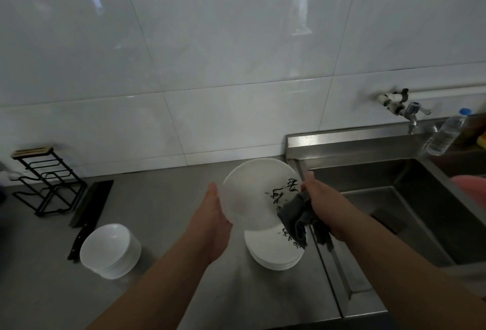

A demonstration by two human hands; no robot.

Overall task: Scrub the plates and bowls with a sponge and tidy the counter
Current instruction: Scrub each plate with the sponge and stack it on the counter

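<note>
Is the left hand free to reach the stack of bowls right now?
Probably not yet: the left hand holds the raised plate while the right hand wipes it with a cloth. Nothing blocks the way to the stack of bowls, though.

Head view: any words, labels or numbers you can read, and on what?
Held plate: black brush-style characters beside the grey cloth, too blurred to read.
Top plate of the stack: black markings, too blurred to read.
Water bottle: no legible label.
Nothing is readable.
</note>
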